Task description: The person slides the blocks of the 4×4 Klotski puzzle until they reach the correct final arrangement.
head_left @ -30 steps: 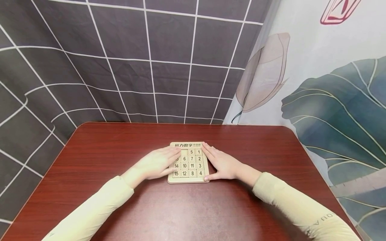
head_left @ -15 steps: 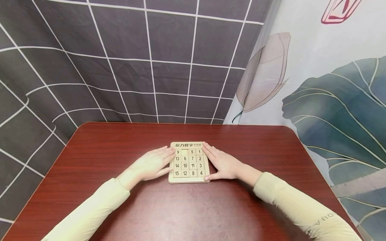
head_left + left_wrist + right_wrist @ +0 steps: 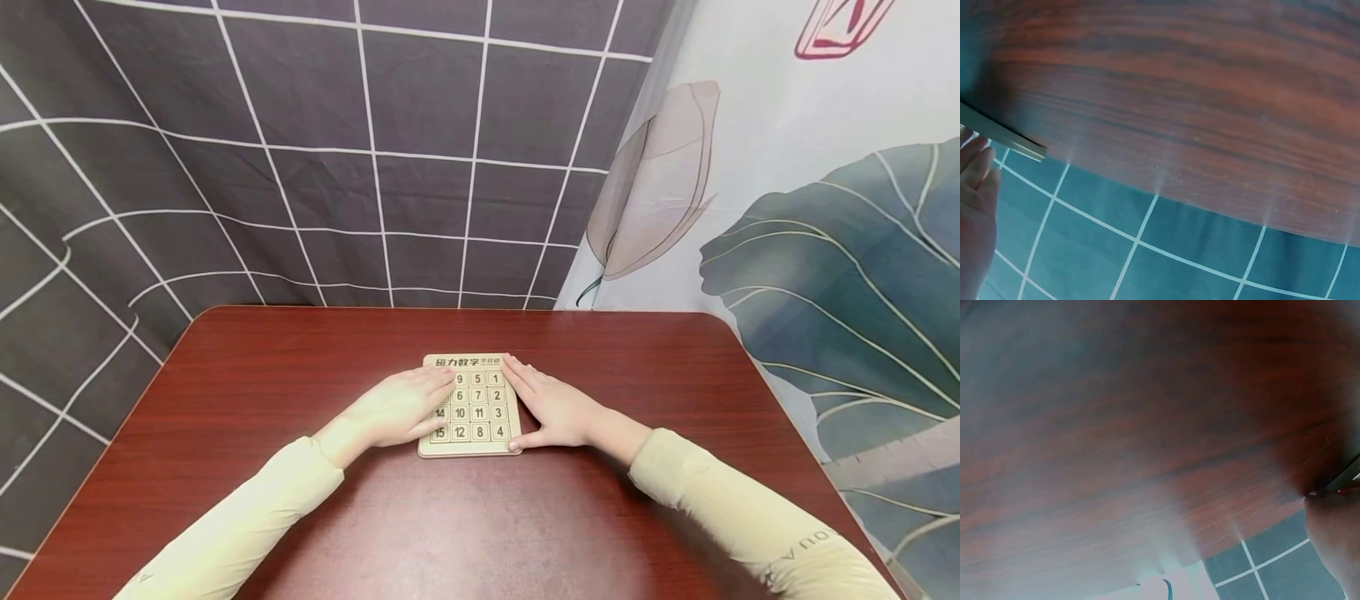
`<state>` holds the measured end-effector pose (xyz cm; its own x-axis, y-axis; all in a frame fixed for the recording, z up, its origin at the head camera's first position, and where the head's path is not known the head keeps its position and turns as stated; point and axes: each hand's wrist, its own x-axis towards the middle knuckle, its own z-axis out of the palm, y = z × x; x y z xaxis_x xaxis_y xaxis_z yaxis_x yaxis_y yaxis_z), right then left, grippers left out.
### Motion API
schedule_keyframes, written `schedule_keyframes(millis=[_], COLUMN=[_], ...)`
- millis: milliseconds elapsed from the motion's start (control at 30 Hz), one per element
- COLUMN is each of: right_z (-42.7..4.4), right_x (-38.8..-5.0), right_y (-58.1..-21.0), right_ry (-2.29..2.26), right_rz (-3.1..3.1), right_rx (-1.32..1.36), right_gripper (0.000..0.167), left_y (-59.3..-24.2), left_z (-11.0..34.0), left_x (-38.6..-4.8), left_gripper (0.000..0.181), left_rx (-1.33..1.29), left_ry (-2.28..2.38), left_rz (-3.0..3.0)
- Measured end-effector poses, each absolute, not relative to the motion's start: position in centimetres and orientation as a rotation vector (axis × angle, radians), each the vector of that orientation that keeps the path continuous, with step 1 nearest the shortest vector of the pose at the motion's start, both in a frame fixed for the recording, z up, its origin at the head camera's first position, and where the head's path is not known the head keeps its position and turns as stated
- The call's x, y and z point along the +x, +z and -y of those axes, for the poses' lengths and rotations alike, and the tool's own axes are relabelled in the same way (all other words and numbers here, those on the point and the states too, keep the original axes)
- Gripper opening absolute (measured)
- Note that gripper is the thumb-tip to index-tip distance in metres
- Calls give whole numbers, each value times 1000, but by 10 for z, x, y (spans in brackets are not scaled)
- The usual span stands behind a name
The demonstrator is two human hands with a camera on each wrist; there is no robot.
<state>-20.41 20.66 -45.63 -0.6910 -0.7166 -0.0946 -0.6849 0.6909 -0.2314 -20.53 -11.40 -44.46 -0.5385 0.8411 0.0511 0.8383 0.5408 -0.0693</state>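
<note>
A pale number slide puzzle [image 3: 480, 447] lies flat on the table, with dark lettering along its top. Its visible tiles include the 9 tile [image 3: 460, 379] beside the 5 in the top row. My left hand [image 3: 396, 407] lies over the puzzle's left side with straight fingers and hides part of the left column, including the top-left place. Along the right edge, my right hand [image 3: 558, 410] rests with extended fingers at the top corner and its thumb at the lower right corner. In the left wrist view, the puzzle's edge [image 3: 997, 132] shows above the fingers.
The dark red wooden table [image 3: 480, 525] reaches back to a dark grid-patterned curtain [image 3: 420, 196]. A pale curtain with leaf prints [image 3: 847, 275] hangs at the right, close to the table's side edge.
My left hand drew back to the left, uncovering the 9 in the top-left place, then came over the puzzle again. The 9 tile has moved right, beside the 5. My right hand stays put.
</note>
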Motion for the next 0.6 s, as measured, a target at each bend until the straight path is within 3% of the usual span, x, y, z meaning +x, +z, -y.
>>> schedule_keyframes(millis=[600], right_z=[-206], right_x=[-204], right_y=[-455], right_ry=[-262], right_rz=[-2727], right_rx=[-1154], right_gripper=[120], left_y=[-445], left_z=[141], left_x=[-185], left_gripper=[62], left_rx=[-1454], left_ry=[46], left_rz=[2613])
